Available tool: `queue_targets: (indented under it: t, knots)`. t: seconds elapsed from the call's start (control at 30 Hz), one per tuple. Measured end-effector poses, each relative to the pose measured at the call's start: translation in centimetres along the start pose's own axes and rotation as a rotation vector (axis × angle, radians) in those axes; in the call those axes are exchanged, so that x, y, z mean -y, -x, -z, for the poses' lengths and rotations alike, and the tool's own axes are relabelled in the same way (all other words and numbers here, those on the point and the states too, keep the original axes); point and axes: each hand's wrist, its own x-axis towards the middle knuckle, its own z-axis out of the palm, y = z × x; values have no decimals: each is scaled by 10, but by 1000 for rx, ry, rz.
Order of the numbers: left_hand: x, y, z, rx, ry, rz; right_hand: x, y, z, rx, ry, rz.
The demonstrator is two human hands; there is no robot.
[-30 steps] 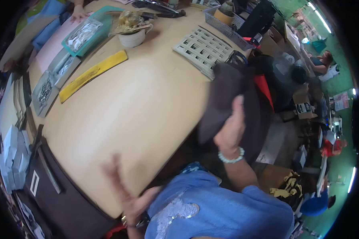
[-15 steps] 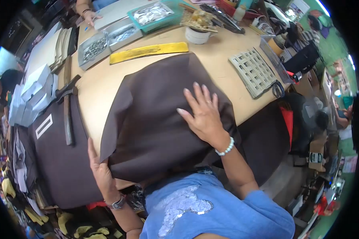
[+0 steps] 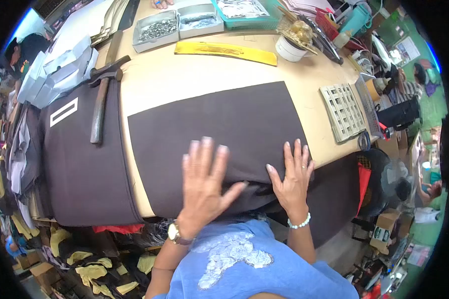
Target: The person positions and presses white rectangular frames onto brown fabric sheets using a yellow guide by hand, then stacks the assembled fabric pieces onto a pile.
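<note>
- Worktable, pale tan top [image 3: 149, 94], spread with materials.
- Dark brown sheet [image 3: 214, 114], one, laid flat at the near side of the table; near edge rumpled by the hands.
- Stack of dark brown pieces [image 3: 85, 174], left of the sheet, a narrow strip of bare table between.
- Dark brown piece [image 3: 329, 194], lower right, hanging below the table's edge.
- Folded white cards [image 3: 55, 72], in a heap at the far end of the stack.
- Teal tray [image 3: 249, 22], far side, holding pale pieces.
- Grey boxes, two, adjoining, left of the tray: one with small metal parts [image 3: 157, 44], one with bluish pieces [image 3: 202, 30].
- Yellow strip [image 3: 224, 52], marked dark along its top, beyond the sheet.
- Beige gridded block [image 3: 341, 112], right of the sheet, well apart.
- Left hand [image 3: 204, 179], fingers spread above the sheet, grasping nothing; slightly blurred, so contact cannot be told.
- Right hand [image 3: 292, 182], palm down on the sheet's right part, fingers extended, not clenched.
- Hammer [image 3: 100, 112], handle lying on the stack.
- White cup [image 3: 290, 49], topped with golden crumpled matter.
- White rectangular frame [image 3: 64, 112], on the stack.
- Beaded bracelet [image 3: 299, 222], right wrist.
- Watch [image 3: 173, 231], left wrist.
</note>
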Motion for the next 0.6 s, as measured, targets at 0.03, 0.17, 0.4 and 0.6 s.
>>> queue_targets:
  t: [0.03, 0.17, 0.4, 0.6]
  knots:
    - [-4, -1, -10, 108, -15, -41, -2, -2, 4, 4, 21, -20]
    - [-11, 6, -25, 275, -32, -65, -1, -38, 24, -63, 60, -2]
    - [-17, 20, -32, 232, -164, -79, 53, -242, -42, -118, -226, 410]
    - [-14, 20, -31, 242, -123, -100, 63, -299, -82, -258, -24, 397]
